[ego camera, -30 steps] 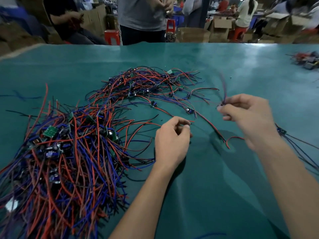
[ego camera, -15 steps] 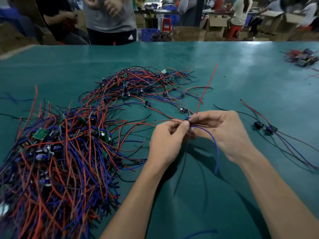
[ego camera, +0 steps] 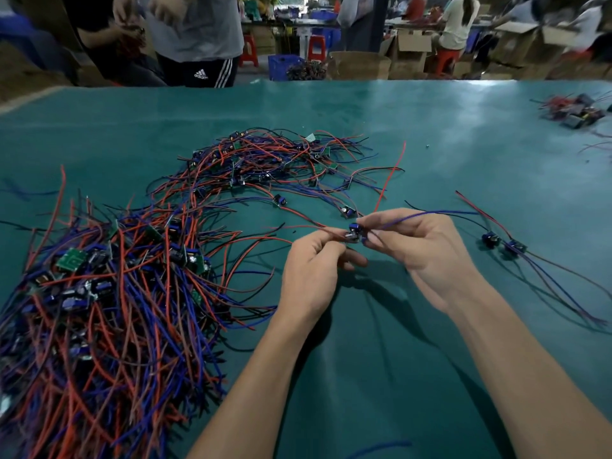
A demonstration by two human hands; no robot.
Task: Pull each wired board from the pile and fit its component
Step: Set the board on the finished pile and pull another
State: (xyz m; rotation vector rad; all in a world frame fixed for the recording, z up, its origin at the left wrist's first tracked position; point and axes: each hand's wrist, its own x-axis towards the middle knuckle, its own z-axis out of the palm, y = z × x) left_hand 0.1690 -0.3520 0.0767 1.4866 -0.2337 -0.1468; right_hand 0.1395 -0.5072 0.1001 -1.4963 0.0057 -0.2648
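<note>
On our left sprawls the pile of wired boards. Mid-table, above the mat, our left hand pinches one small board; our right hand pinches it from the other side. Best we steady it and seat the part squarely. Two finished boards lie right.
</note>
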